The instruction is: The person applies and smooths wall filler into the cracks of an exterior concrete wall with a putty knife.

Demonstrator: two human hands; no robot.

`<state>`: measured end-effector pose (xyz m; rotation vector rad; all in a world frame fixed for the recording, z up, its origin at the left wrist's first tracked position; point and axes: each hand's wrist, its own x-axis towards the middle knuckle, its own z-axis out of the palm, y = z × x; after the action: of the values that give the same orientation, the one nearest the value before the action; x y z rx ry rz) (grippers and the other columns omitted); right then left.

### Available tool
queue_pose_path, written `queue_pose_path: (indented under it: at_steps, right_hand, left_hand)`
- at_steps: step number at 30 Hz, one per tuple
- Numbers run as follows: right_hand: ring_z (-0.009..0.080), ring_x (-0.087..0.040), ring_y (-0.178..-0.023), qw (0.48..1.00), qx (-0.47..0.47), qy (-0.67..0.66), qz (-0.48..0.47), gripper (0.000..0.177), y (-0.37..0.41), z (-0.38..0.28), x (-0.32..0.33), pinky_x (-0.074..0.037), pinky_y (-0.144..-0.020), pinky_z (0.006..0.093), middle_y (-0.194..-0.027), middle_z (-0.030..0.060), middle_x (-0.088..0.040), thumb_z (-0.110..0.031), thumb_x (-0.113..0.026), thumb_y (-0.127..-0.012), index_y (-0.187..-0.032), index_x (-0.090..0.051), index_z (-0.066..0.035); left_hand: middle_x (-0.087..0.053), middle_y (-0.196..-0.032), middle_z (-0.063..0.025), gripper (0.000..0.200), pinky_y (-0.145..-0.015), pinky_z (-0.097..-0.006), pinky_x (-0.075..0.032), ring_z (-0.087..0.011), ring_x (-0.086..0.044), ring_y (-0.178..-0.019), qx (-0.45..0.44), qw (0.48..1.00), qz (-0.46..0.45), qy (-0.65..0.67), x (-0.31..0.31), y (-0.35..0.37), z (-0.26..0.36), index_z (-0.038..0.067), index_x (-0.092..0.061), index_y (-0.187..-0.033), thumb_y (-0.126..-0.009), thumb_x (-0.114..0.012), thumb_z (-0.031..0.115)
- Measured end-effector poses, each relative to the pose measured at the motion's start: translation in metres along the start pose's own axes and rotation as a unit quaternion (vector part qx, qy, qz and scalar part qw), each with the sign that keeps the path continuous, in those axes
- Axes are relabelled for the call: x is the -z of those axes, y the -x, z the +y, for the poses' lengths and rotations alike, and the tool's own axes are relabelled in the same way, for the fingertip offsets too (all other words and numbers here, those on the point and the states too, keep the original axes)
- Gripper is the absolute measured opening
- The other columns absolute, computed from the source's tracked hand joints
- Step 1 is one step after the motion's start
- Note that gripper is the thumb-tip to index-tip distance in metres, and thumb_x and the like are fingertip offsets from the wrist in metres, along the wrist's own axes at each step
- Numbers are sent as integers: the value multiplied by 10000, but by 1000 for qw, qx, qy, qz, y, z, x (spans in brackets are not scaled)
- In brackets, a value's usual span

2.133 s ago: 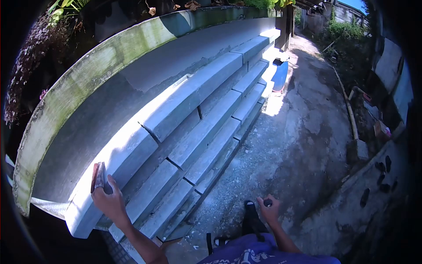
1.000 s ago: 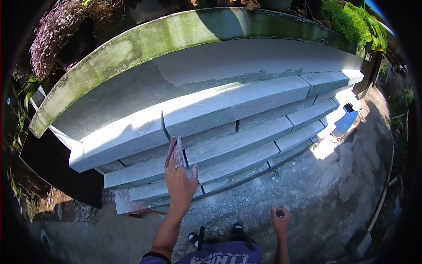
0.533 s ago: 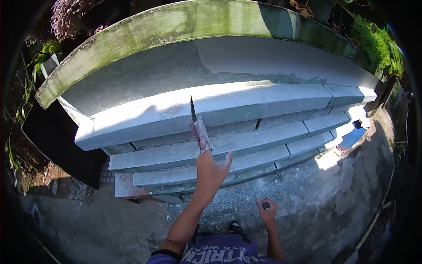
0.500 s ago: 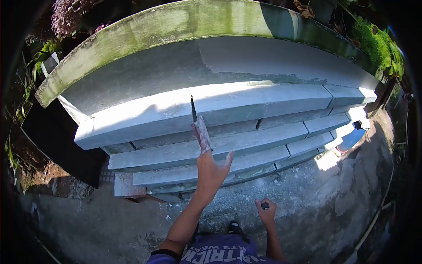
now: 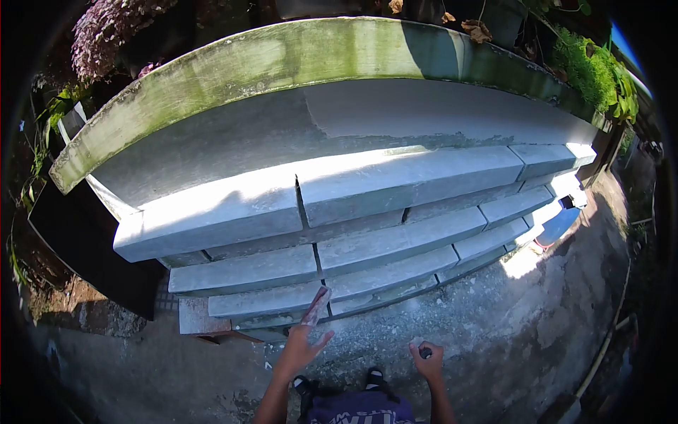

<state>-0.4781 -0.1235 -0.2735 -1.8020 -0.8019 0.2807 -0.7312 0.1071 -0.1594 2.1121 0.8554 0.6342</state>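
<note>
My left hand (image 5: pixel 299 355) is low in front of the steps, its thumb held apart. Its fingers hold a flat, dusty reddish-brown strip (image 5: pixel 317 305), which overlaps the lowest step (image 5: pixel 265 302) in this view. A dark vertical joint (image 5: pixel 300 201) runs down through the grey steps above that hand. To the right, my right hand (image 5: pixel 429 362) is curled around a small dark thing with a round end (image 5: pixel 425 352), held over the rough concrete ground; the rest of it is hidden in the fist.
Curved, pale grey steps (image 5: pixel 395 240) rise ahead to a partly coated wall (image 5: pixel 233 131) below a mossy green ledge (image 5: pixel 332 53). Plants (image 5: pixel 590 74) overhang at the top. A dark panel (image 5: pixel 92 247) stands at left, and a blue thing (image 5: pixel 558 227) sits at the steps' right end.
My left hand has drawn down from the upper step to the lowest one, closer to my body, and the dark joint behind it now shows. My right hand has barely moved.
</note>
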Motion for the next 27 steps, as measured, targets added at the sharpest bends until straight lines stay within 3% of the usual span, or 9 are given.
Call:
queue_pose_path:
  at_steps: [5, 7, 11, 14, 19, 21, 23, 25, 27]
  right_hand:
    - [97, -433, -499, 995, 63, -29, -72, 377, -20, -20, -12, -348, -486, 301, -515, 16, -432, -245, -720, -860, -617, -523, -36]
    - [141, -461, -458, 986, 88, -102, -98, 368, -48, -61, -21, -364, -479, 318, -507, 38, -444, -271, -698, -845, -614, -530, -39]
    - [263, -488, -440, 875, 481, -16, -42, 225, -118, -186, -51, -398, -458, 360, -536, 43, -496, -208, -671, -702, -608, -513, -78]
    - [222, -494, -481, 763, 645, 22, -35, 256, -146, -288, -80, -394, -460, 344, -571, 37, -477, -275, -673, -671, -627, -486, -104]
    - [250, -470, -465, 672, 737, -4, -73, 272, -178, -380, -153, -395, -464, 376, -551, 50, -429, -301, -652, -683, -650, -479, -94]
    - [259, -481, -464, 650, 756, -7, -74, 259, -181, -400, -167, -404, -469, 377, -544, 55, -442, -291, -649, -685, -649, -480, -98]
    - [270, -479, -453, 640, 766, 1, -60, 240, -218, -415, -176, -409, -470, 383, -515, 60, -434, -259, -623, -698, -624, -455, -104]
    - [286, -494, -392, 683, 730, 13, 28, 264, -274, -416, -182, -437, -452, 413, -443, 70, -447, -249, -626, -720, -566, -460, -114]
    - [275, -450, -416, 644, 765, 20, -8, 215, -254, -426, -192, -406, -454, 383, -478, 68, -412, -226, -601, -667, -585, -436, -115]
  left_hand:
    - [-691, -1087, -281, 514, -881, -424, -514, -407, -676, -1020, -18, 994, -91, 64, -23, 89, -79, -66, -623, -1214, -864, -759, 285]
    - [-691, -1025, -301, 549, -848, -420, -521, -403, -688, -956, 120, 963, -241, 29, -36, 121, -103, -77, -629, -1193, -852, -766, 332]
    - [-687, -989, -318, 579, -841, -423, -523, -420, -687, -931, 68, 966, -242, 52, -47, 140, -73, -89, -634, -1172, -857, -758, 381]
    - [-670, -1048, -340, 617, -879, -421, -518, -428, -678, -982, 101, 949, -296, 44, -36, 129, -52, -94, -598, -1233, -878, -739, 390]
    - [-573, -1298, -337, 624, -993, -394, -472, -372, -619, -1169, 6, 973, -211, 92, -4, 120, -35, -92, -524, -1327, -867, -757, 260]
    - [-607, -1169, -285, 500, -897, -393, -485, -356, -630, -1044, 37, 980, -184, 65, 4, 123, -45, -61, -580, -1221, -863, -752, 243]
    - [-709, -841, -200, 309, -665, -401, -532, -356, -672, -740, 132, 981, -145, 3, -2, 151, -76, -1, -710, -989, -872, -722, 285]
    - [-694, -796, -210, 296, -625, -414, -507, -338, -639, -678, 152, 981, -111, 38, 16, 156, -60, -9, -694, -907, -875, -723, 284]
    - [-677, -752, -208, 290, -606, -420, -496, -310, -618, -639, 149, 984, -82, 59, 26, 156, -57, -12, -687, -850, -879, -727, 274]
